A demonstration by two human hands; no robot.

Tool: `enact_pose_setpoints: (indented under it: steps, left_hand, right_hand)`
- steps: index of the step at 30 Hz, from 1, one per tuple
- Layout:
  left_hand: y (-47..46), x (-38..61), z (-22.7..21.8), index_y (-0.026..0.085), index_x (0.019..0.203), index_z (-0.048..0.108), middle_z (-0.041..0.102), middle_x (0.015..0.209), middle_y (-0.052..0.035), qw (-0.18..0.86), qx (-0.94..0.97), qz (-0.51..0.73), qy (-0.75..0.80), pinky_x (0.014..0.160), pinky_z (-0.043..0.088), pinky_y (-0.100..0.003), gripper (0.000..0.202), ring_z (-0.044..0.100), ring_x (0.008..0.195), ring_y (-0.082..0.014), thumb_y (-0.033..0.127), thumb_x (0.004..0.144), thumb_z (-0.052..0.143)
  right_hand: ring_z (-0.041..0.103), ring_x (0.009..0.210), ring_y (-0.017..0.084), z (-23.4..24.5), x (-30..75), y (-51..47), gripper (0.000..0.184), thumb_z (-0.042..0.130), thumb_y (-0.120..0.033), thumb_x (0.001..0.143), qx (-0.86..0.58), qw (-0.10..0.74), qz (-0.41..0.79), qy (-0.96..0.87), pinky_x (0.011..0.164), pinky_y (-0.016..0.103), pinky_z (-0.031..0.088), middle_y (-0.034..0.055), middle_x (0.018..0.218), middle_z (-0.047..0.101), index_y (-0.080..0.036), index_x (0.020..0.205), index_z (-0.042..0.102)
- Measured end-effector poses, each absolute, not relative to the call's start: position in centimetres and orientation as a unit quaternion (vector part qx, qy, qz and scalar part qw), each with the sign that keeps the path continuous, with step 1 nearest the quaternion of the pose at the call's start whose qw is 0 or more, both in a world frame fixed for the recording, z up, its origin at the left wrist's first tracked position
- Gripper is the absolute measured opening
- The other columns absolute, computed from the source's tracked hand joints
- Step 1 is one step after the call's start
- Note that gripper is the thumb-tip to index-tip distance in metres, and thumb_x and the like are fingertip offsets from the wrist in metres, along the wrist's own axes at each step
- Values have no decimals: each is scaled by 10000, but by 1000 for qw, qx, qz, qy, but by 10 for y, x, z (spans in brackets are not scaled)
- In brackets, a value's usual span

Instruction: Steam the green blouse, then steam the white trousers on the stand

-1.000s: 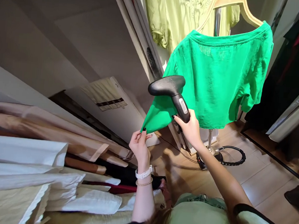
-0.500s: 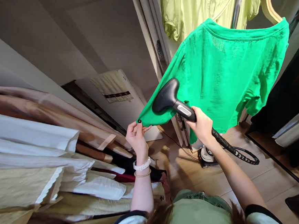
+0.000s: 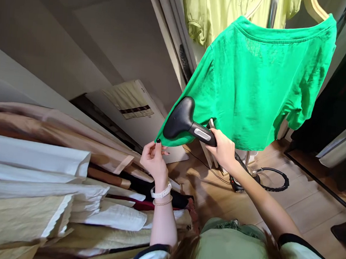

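Note:
A bright green blouse (image 3: 257, 84) hangs from a pale wooden hanger (image 3: 316, 9). My left hand (image 3: 155, 158) pinches the cuff end of its left-side sleeve between thumb and fingers, stretching the sleeve down and outward. In my right hand (image 3: 223, 149) is the handle of a black garment steamer head (image 3: 180, 118), wrapped by closed fingers. The steamer head lies over the lower sleeve, close to the pinched cuff; whether its face touches the cloth is hidden. Its braided hose (image 3: 282, 186) loops behind my right forearm toward the steamer base (image 3: 237, 184) on the floor.
Folded or hanging garments (image 3: 37, 178) in white, beige and brown fill the lower left. A yellow-green dress (image 3: 197, 11) hangs behind the blouse. Dark clothes (image 3: 334, 90) hang at the right. A thin cord (image 3: 205, 170) crosses the wooden floor (image 3: 298, 211).
My right hand has moved the steamer head left and slightly down along the sleeve, nearer the cuff. My left hand has shifted slightly left, still pinching the cuff. The hose loop has moved left.

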State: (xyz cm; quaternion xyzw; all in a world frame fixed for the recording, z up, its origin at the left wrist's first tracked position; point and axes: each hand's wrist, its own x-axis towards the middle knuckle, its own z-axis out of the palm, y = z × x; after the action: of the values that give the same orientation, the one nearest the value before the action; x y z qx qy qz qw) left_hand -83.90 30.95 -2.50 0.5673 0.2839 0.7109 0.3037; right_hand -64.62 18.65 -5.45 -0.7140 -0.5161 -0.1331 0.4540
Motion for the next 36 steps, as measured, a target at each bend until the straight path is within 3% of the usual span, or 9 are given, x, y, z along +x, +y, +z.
enact_pose_setpoints:
  steps: [14,36]
  left_hand:
    - [313,-841,-23,157,881,655,645,709,10,284,572,719,274,541,461,-217,276,601,599,-109,403,813,760]
    - [315,-840,-24,154,875,652,641,701,9,295,561,724,272,542,454,-219,304,593,589,-109,419,785,770]
  right_hand:
    - [660,1002,272,-61,-644,183,449,693,-277,906,-749,393,-153,-511,768,347,485,99,1112,705,-192,1330,570]
    - [663,1040,265,-66,-637,185,461,634,-246,901,-749,419,-153,-489,795,326,496,112,1191,701,-169,1349,556]
